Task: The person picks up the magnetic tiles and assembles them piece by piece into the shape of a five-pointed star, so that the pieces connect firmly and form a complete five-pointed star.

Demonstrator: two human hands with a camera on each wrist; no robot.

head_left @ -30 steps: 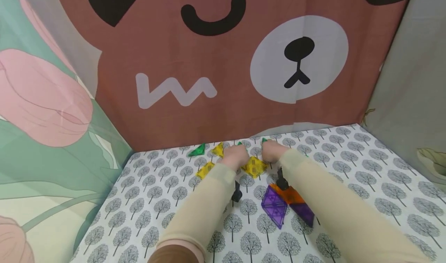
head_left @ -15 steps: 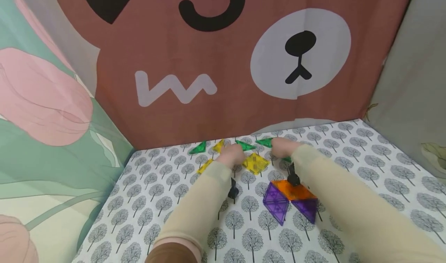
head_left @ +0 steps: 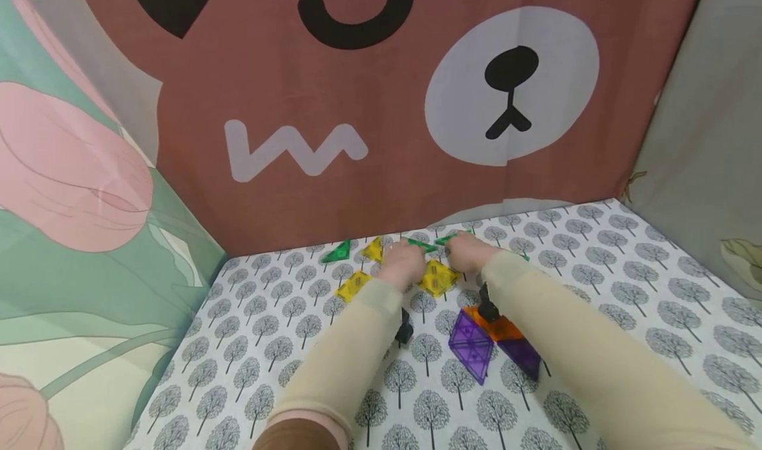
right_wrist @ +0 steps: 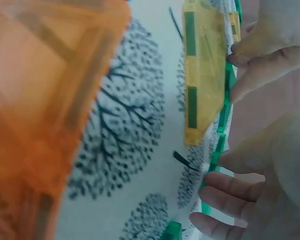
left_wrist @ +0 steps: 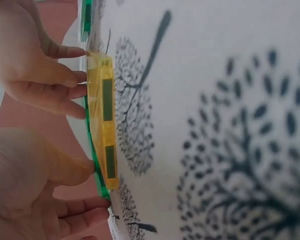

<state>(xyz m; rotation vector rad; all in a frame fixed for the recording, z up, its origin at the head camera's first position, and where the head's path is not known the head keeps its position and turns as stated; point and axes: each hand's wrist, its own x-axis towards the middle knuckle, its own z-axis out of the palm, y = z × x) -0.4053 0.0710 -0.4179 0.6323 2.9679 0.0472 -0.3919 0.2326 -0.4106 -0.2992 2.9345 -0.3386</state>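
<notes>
My left hand pinches a green triangle tile at the far part of the table; its thumb lies on that tile's edge in the left wrist view. My right hand holds a second green triangle tile, with the thumb on the near side and the fingers behind in the right wrist view. A slim gap separates these two tiles. Just in front of the hands lies a yellow square tile, apparently made of triangles. Part of each green tile is hidden by fingers.
Left of the hands lie a green triangle and yellow tiles. Under the right forearm, an orange piece adjoins purple triangles. Another green tile shows beside the right hand. A bear-print curtain borders the table's far edge.
My right hand first shifted right, baring more of its green tile, then came back left toward the left hand. My left hand moved slightly left and back. The tiles nearer me stay put.
</notes>
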